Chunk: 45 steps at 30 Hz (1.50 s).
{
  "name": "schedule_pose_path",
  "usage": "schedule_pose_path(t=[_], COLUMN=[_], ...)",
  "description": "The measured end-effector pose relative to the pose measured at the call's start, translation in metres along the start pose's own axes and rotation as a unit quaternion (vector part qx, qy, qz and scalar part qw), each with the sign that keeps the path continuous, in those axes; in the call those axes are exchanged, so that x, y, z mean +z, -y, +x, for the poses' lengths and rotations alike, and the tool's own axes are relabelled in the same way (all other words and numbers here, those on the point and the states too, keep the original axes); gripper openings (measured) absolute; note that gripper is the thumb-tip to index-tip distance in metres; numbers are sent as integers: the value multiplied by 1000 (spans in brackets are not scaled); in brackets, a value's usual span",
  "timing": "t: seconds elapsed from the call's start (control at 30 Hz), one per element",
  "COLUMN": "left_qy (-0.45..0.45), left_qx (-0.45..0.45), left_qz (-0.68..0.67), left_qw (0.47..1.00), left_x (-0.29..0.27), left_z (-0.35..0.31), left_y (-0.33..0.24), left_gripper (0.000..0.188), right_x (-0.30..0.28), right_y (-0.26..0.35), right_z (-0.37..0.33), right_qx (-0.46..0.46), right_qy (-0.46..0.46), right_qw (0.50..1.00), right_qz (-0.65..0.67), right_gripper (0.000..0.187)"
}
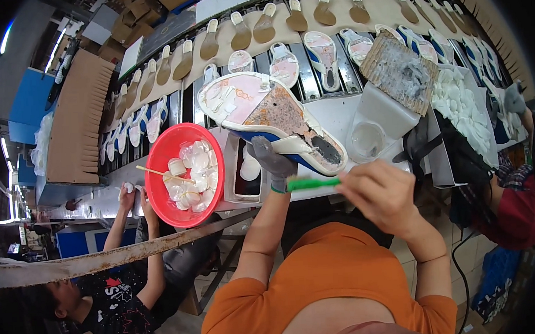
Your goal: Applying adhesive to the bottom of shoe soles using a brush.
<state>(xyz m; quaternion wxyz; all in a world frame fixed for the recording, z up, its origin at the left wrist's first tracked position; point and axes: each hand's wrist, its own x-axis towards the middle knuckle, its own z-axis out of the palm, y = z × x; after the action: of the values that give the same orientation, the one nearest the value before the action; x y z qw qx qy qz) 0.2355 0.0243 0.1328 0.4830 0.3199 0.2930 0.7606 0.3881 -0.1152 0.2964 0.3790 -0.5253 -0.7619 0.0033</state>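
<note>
Sandal (270,115) at frame centre, gripped underneath by gloved left hand (273,162). Right hand (382,193) clasps green brush (311,183). Risk: glue smears onto upper if brush strays; sandal tips if grip slackens.

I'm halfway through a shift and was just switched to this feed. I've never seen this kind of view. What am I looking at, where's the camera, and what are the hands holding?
There is no machine here: a person in an orange shirt works with two hands. The one picture comes from a wide camera on that person's head, looking down, so the arms enter from below and straight edges bend near the rim.

The left hand, in a grey glove, holds up a sandal with its underside toward the camera. The right hand, bare, holds a green-handled brush beside the sandal's heel end.

On the bench stand a red bowl of white pieces with a stick in it, a clear cup and a glue-smeared cardboard. Beyond run rows of sandals and brown soles. Other people work at the left and right.
</note>
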Motion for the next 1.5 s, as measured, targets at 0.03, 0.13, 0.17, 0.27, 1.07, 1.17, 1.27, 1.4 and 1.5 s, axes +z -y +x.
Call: schedule_pose_path(t=[0.03, 0.13, 0.17, 0.27, 1.07, 1.17, 1.27, 1.4, 1.5], left_qy=[11, 40, 53, -7, 369, 374, 396, 348, 342], left_qx=[-23, -85, -112, -68, -320, -330, -343, -368, -307], left_qz=[0, -7, -11, 19, 76, 78, 81, 92, 133], left_qw=[1000, 996, 992, 997, 869, 863, 848, 857, 878], left_x=[-9, -40, -36, 9, 4, -2, -3, 9, 28], left_z=[0, 7, 8, -11, -4, -1, -1, -3, -8], left_y=[0, 6, 2, -17, -35, -31, -24, -26, -46], left_gripper=[39, 41, 41, 47, 97, 97, 95, 83, 70], right_x=[0, -7, -8, -2, -29, -30, -27, -25, -23], right_y=[-4, -7, -10, -21, -68, -76, -82, -79, -83], right_z=[4, 15, 15, 23, 33, 31, 37, 25, 17], right_qx=[15, 47, 78, 116, 100, 85, 157, 137, 105], right_qy=[-28, -18, 19, 11, 1, 44, 8, -49, 48], right_qw=[999, 999, 991, 979, 992, 991, 983, 987, 983], right_qz=[-9, 12, 107, 169, 75, 96, 91, 62, 140], right_gripper=[17, 14, 13, 11, 15, 20, 21, 18, 15])
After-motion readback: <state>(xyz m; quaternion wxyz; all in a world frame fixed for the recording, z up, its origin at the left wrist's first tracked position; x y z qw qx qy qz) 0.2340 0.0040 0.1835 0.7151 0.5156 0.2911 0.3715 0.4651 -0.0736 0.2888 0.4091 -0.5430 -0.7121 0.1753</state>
